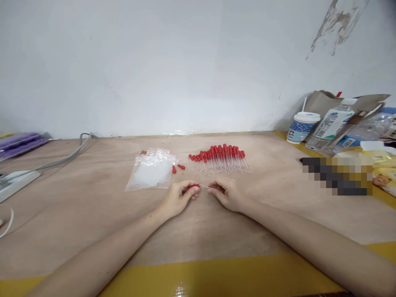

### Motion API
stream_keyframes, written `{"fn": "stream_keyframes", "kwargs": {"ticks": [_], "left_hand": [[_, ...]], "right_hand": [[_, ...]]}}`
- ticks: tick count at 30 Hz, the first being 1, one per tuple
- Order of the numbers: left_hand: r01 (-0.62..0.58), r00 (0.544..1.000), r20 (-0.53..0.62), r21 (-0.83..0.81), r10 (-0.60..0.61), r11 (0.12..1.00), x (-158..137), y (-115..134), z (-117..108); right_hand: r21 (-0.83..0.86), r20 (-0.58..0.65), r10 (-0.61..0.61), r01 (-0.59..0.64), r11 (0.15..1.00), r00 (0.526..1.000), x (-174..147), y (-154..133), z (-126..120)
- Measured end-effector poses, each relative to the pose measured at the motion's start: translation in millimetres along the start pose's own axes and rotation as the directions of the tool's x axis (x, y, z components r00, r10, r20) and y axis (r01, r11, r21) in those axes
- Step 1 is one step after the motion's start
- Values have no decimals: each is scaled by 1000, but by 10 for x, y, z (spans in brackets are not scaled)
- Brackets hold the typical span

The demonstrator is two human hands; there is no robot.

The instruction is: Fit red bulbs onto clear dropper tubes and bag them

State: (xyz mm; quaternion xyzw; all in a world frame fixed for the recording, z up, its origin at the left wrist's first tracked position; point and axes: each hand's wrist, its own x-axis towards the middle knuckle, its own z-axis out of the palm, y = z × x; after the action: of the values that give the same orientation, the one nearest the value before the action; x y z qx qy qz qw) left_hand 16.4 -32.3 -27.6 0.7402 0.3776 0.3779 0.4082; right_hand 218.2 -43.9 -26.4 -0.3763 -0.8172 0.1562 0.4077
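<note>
Between the fingertips of my left hand (183, 194) is a red rubber dropper bulb (194, 186), partly covered by the fingers. My right hand (227, 193) pinches the far end of a thin clear dropper tube (204, 186). The tube meets the bulb's open end; how deep it sits inside cannot be made out. Behind my hands lies a row of droppers (221, 153) with red bulbs pointing away from me and clear tubes toward me. Two loose red bulbs (174, 169) rest beside a clear plastic zip bag (148, 171) to the left.
A lidded paper cup (299, 128), a plastic bottle (332, 123) and bags crowd the right back. A blurred dark object (337, 176) lies nearer. On the left are a grey cable (69, 156), a white power strip (20, 183) and purple packs (23, 144). Yellow tape (192, 276) lines the front edge.
</note>
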Motion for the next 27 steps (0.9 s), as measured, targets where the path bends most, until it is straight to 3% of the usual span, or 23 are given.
{"fn": "stream_keyframes", "kwargs": {"ticks": [7,13,21,27], "left_hand": [[33,994,103,-26,-31,999,-28,39,-15],[16,998,53,118,-23,993,-57,68,3],[-163,984,-13,329,177,930,-2,5,-86],[-77,997,25,263,73,962,-23,27,-77]], "right_hand": [[-10,101,-79,81,997,992,35,98,-52],[-377,49,-241,241,894,969,-8,44,-32],[-222,23,-234,233,947,972,24,81,-77],[-239,12,-286,280,930,958,-4,139,5]]}}
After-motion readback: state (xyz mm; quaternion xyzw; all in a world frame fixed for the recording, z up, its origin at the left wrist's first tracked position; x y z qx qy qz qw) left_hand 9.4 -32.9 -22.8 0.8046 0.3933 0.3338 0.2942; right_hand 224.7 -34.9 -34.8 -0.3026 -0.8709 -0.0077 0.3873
